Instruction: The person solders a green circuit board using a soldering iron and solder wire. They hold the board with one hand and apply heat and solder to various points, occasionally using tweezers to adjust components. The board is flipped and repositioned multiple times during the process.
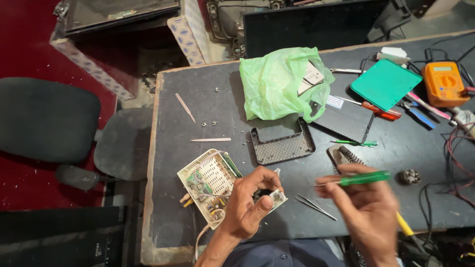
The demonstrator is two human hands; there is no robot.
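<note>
1. The person's left hand [250,205] is closed around the right end of an opened white device [213,185] at the near edge of the dark worktable [198,99]. The fingers curl over a small dark part there; what exactly they pinch cannot be told.
2. The right hand [368,210], to the right of the white device and apart from it, is clamped on a green-handled screwdriver [363,179]. The tool lies level with its thin shaft pointing left toward the device. The hand is blurred, and the tip does not touch the device.
3. The white device lies open, perforated shell up, with a circuit board and coloured wires bared along its near side. As a judgement, the opening looks done and the work inside is under way; nothing shows it finished or closed again.
4. Metal tweezers [316,206] lie just right of the device, between the two hands.
5. Beyond the device sits a dark perforated tray-like cover [282,146], empty and apart from it. It may be a removed shell half.
6. Small loose screws [213,123] are scattered beyond and left of the device, which suggests fasteners are out and not yet refitted. Two pale sticks [211,140] lie near them.
7. Farther off, behind the dark cover, is a crumpled green plastic bag [277,81].
8. Far right of the device are a green flat box [386,84] and an orange multimeter [444,83].
</note>
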